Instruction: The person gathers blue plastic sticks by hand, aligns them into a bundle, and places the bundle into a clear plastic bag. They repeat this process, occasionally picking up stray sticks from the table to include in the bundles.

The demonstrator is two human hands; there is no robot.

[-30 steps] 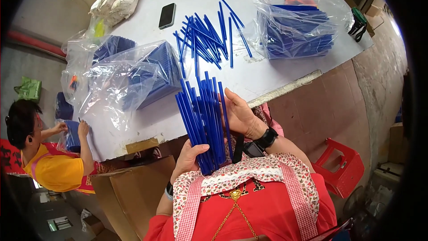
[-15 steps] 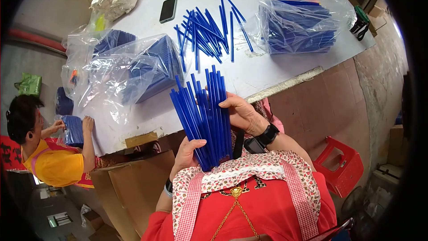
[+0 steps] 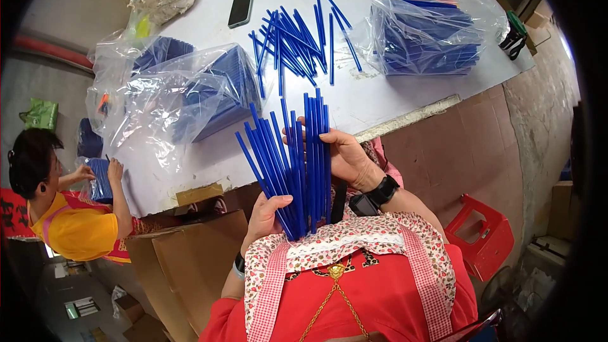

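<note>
A fanned bundle of straw-like blue plastic tubes [image 3: 292,174] stands upright against my apron, between my two hands. Low on its left side, my left hand [image 3: 263,216] is closed round the tubes with the thumb in front. Higher up on the right, my right hand [image 3: 347,159] grips several tubes, its thumb across them and its other fingers partly hidden behind. The upper ends spread into two groups with a gap between. Beyond the bundle, a loose heap of the same tubes [image 3: 292,44] lies scattered on the white table [image 3: 354,104].
Clear bags of stacked blue tubes stand at the left [image 3: 221,92] and right [image 3: 424,38]. A phone [image 3: 240,10] lies behind the heap. At far left a co-worker [image 3: 76,221] handles a blue bundle. A carton [image 3: 196,259] and red stool [image 3: 482,237] flank me.
The bundle's upper ends have spread wider, with the left tubes leaning farther left. My right hand has shifted slightly right with its tubes. The co-worker's hands have moved a little.
</note>
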